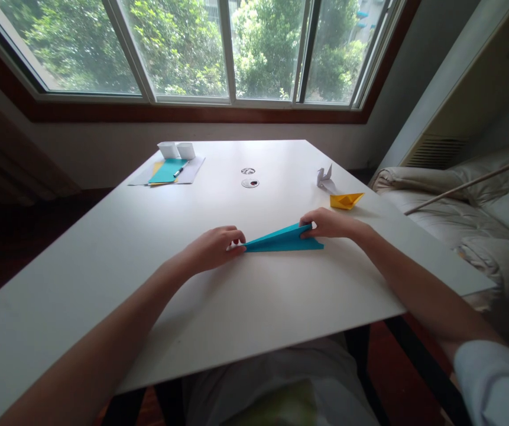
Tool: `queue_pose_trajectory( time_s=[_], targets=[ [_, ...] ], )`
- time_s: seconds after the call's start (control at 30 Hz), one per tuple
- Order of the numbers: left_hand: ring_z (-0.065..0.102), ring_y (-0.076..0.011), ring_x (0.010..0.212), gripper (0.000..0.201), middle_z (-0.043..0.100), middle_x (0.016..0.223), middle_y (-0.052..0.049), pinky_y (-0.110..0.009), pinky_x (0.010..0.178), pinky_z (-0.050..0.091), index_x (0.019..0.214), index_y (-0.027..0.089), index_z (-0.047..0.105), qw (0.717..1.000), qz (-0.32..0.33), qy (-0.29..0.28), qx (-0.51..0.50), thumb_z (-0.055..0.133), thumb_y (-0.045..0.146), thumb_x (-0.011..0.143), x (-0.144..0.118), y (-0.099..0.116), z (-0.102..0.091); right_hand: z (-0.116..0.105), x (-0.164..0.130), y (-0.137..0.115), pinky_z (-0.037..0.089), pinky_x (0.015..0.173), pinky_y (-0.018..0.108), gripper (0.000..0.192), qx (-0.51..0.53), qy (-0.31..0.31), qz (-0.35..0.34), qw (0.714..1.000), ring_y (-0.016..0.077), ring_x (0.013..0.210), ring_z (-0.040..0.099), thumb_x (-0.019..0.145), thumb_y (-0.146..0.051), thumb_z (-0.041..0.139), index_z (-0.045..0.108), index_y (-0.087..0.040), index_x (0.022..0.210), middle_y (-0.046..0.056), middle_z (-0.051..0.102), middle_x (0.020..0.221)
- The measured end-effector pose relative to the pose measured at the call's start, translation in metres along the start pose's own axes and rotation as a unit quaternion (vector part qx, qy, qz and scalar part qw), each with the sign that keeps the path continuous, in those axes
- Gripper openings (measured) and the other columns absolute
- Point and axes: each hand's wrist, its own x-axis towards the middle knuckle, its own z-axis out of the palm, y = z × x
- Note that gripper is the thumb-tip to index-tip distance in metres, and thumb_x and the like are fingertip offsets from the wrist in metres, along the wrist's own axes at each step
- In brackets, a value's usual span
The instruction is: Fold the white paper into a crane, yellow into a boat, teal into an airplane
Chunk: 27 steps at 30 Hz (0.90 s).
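Observation:
A teal sheet of paper (283, 240), folded into a long narrow triangle, lies on the white table (219, 319) in front of me. My left hand (213, 247) pinches its pointed left tip against the table. My right hand (330, 223) grips the wide right end, with the upper flap lifted slightly off the lower layer.
A yellow paper boat (345, 200) and a white paper crane (325, 176) sit at the right. Far left lie a stack of sheets (166, 171), a pen (178, 171) and two white paper boxes (176, 149). Two cable holes (249, 183) mark the table's middle. Bedding (471, 219) lies right.

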Motion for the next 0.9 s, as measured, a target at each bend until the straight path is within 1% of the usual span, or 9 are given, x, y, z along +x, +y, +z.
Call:
queue_pose_trajectory(
  time_s=[0.1,0.2,0.3,0.4,0.53,0.63,0.73,0.83,0.9],
  targets=[
    [0.054,-0.0126,0.065,0.022,0.059,0.078,-0.004,-0.023,0.061,0.042,0.08,0.018,0.062,1.0,0.018,0.0,0.002,0.043,0.027,0.083,0.002,-0.002,0.004,-0.002,-0.001,0.003,0.037,0.055,0.023,0.024,0.012,-0.015,0.007,1.0,0.0129,0.063,0.052,0.072,-0.04,0.059,0.064,-0.018,0.08,0.002,0.062,0.073],
    [0.052,-0.0114,0.062,0.02,0.058,0.074,-0.003,-0.022,0.058,0.041,0.079,0.018,0.062,1.0,0.025,0.001,-0.008,0.043,0.024,0.082,0.004,-0.005,0.004,-0.006,-0.004,0.008,0.036,0.053,0.022,0.025,0.02,-0.037,0.028,0.999,0.0119,0.06,0.05,0.071,-0.042,0.059,0.062,-0.017,0.073,0.001,0.06,0.07],
    [0.05,-0.0108,0.061,0.018,0.057,0.073,-0.003,-0.021,0.058,0.04,0.078,0.017,0.061,0.999,0.033,0.0,-0.004,0.043,0.021,0.081,0.004,-0.005,0.003,-0.007,-0.005,0.012,0.035,0.052,0.022,0.025,0.024,-0.035,0.03,0.999,0.0114,0.059,0.05,0.071,-0.042,0.059,0.063,-0.017,0.073,0.001,0.06,0.069],
    [0.05,-0.0106,0.061,0.019,0.057,0.074,-0.003,-0.021,0.059,0.04,0.077,0.017,0.061,0.999,0.041,0.019,0.022,0.043,0.02,0.08,0.003,-0.004,0.002,-0.006,-0.005,0.016,0.037,0.054,0.023,0.025,0.021,0.001,0.018,1.0,0.0119,0.06,0.051,0.073,-0.042,0.058,0.064,-0.018,0.076,0.001,0.061,0.071],
    [0.051,-0.0115,0.066,0.019,0.058,0.076,-0.003,-0.022,0.063,0.041,0.079,0.017,0.061,0.994,0.048,0.07,0.072,0.042,0.019,0.081,0.001,-0.004,-0.002,-0.005,-0.003,0.013,0.042,0.065,0.029,0.025,-0.003,0.106,-0.028,0.994,0.0179,0.077,0.056,0.077,-0.04,0.058,0.065,-0.018,0.087,0.007,0.063,0.087],
    [0.052,-0.013,0.069,0.02,0.058,0.076,-0.004,-0.023,0.064,0.041,0.078,0.017,0.059,0.984,0.071,0.096,0.133,0.04,0.018,0.084,0.0,-0.001,-0.006,-0.004,-0.002,-0.003,0.04,0.077,0.035,0.021,-0.087,0.172,-0.057,0.98,0.0233,0.093,0.053,0.081,-0.035,0.055,0.065,-0.02,0.092,0.008,0.063,0.097],
    [0.051,-0.0146,0.068,0.024,0.058,0.073,-0.005,-0.024,0.059,0.039,0.076,0.016,0.058,0.966,0.098,0.108,0.214,0.036,0.018,0.088,0.001,0.008,-0.006,0.001,-0.001,-0.03,0.035,0.081,0.037,0.022,-0.181,0.197,-0.07,0.961,0.0249,0.098,0.051,0.087,-0.029,0.048,0.064,-0.02,0.098,0.008,0.064,0.101],
    [0.051,-0.015,0.067,0.027,0.057,0.071,-0.005,-0.025,0.055,0.037,0.073,0.016,0.057,0.949,0.113,0.111,0.271,0.035,0.018,0.089,0.002,0.021,-0.003,0.009,0.001,-0.055,0.031,0.081,0.037,0.026,-0.245,0.195,-0.083,0.946,0.0237,0.094,0.052,0.09,-0.023,0.039,0.063,-0.018,0.097,0.01,0.065,0.097],
    [0.051,-0.0148,0.067,0.027,0.057,0.07,-0.004,-0.025,0.054,0.037,0.073,0.016,0.057,0.948,0.12,0.116,0.271,0.036,0.018,0.089,0.002,0.028,-0.001,0.014,0.003,-0.064,0.031,0.077,0.035,0.029,-0.257,0.187,-0.09,0.944,0.0215,0.087,0.054,0.091,-0.019,0.035,0.063,-0.018,0.097,0.01,0.065,0.093]
  ],
)
